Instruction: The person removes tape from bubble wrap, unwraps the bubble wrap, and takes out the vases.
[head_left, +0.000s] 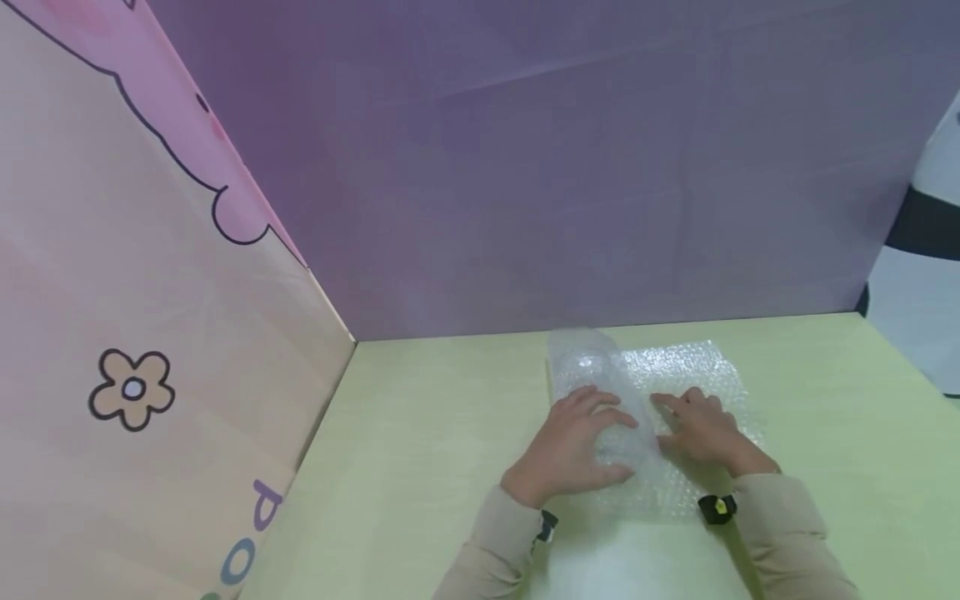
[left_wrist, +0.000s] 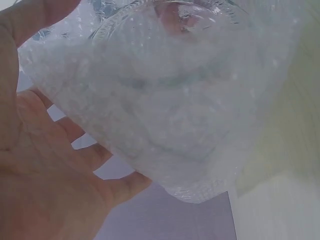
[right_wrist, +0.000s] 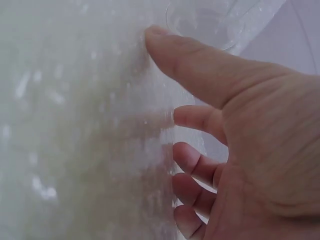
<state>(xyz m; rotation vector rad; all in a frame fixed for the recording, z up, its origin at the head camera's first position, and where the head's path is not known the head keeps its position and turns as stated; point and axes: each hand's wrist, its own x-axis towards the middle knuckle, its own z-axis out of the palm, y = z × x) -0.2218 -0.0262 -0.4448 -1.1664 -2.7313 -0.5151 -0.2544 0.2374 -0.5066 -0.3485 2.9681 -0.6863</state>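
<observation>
- The bubble wrap lies near the back edge of the bench, its left part a loose flap, apparently covering a clear round container.
- The left hand slants in at the flap, fingers wide, likely stopping it springing back.
- The right hand points leftward, fingertips at the flap's edge, seemingly steadying it; whether they pinch, I cannot tell.
</observation>
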